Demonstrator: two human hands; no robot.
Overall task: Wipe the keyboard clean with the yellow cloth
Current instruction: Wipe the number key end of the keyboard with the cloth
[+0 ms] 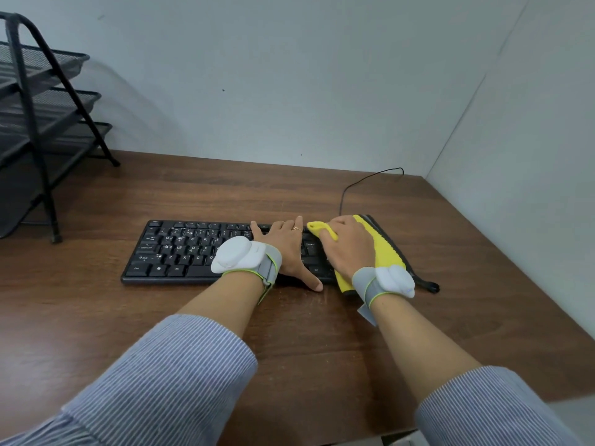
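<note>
A black keyboard (180,249) lies across the middle of the wooden desk (289,333), with pale specks on its left keys. My left hand (286,249) rests flat on the keyboard's middle, fingers spread, thumb at the front edge. My right hand (346,244) presses the yellow cloth (384,252) onto the keyboard's right end, fingers curled over a fold of it. The cloth has a dark grey edge and hides the right keys. Both wrists carry white strapped devices.
A black mesh tiered tray rack (42,123) stands at the back left of the desk. The keyboard's thin black cable (357,185) loops toward the back wall. A white side wall (515,156) borders the desk on the right.
</note>
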